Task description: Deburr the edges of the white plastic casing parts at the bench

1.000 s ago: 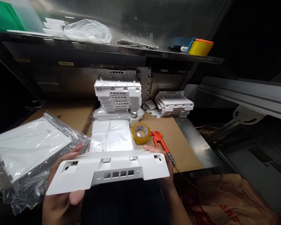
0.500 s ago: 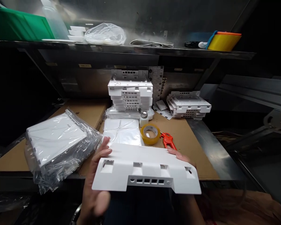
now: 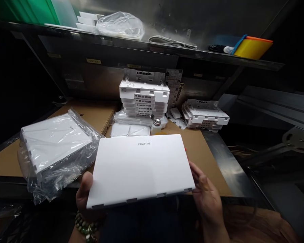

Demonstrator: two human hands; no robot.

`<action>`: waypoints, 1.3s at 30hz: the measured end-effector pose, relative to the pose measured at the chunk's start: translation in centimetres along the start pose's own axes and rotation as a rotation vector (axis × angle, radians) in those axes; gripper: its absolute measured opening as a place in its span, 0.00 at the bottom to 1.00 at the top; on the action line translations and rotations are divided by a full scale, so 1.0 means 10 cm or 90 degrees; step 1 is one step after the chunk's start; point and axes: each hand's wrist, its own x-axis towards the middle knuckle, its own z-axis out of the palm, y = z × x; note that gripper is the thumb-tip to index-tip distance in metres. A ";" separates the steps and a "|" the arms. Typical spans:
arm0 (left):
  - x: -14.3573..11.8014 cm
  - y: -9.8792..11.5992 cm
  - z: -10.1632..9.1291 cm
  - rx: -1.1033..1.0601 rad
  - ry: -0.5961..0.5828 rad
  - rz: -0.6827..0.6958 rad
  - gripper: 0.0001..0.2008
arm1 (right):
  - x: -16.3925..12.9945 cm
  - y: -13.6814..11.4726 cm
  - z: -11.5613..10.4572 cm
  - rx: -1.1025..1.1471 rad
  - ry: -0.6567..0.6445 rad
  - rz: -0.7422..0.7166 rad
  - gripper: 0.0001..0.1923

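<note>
A white plastic router cover (image 3: 142, 168) lies between my hands above the front edge of the bench, its smooth face up and its HUAWEI lettering upside down to me. My left hand (image 3: 85, 192) grips the left edge, thumb at the side and the other fingers hidden underneath. On the right edge, my right hand (image 3: 205, 194) holds the cover from the side, its fingers partly behind it. Left of the cover rests a bagged stack of white covers (image 3: 58, 141) in clear plastic. Behind it lie white bags (image 3: 129, 130), partly hidden.
A tall stack of white covers (image 3: 144, 98) stands at the back, a shorter stack (image 3: 206, 114) to its right. A small metal-topped dispenser (image 3: 156, 124) sits near the tall stack. Cardboard (image 3: 207, 162) covers the bench. Above runs a metal shelf (image 3: 167, 50) with a yellow container (image 3: 253, 49).
The router cover has been tilted so its smooth lettered face shows instead of its port side. It now hides most of the yellow tape roll and red tool. My view has shifted slightly.
</note>
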 end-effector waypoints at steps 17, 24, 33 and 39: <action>-0.06 -0.03 -0.41 0.087 0.090 -0.049 0.42 | -0.29 -0.08 0.03 -0.107 -0.083 0.016 0.19; 0.20 0.34 0.30 0.387 0.252 -0.075 0.31 | -0.18 0.10 -0.02 -0.202 -0.115 -0.048 0.19; 0.05 0.40 0.68 0.614 0.148 0.030 0.18 | 0.01 0.28 -0.01 -0.285 -0.130 -0.056 0.17; 0.05 0.46 0.77 0.624 0.108 0.019 0.18 | 0.02 0.30 0.01 -0.301 -0.131 -0.048 0.17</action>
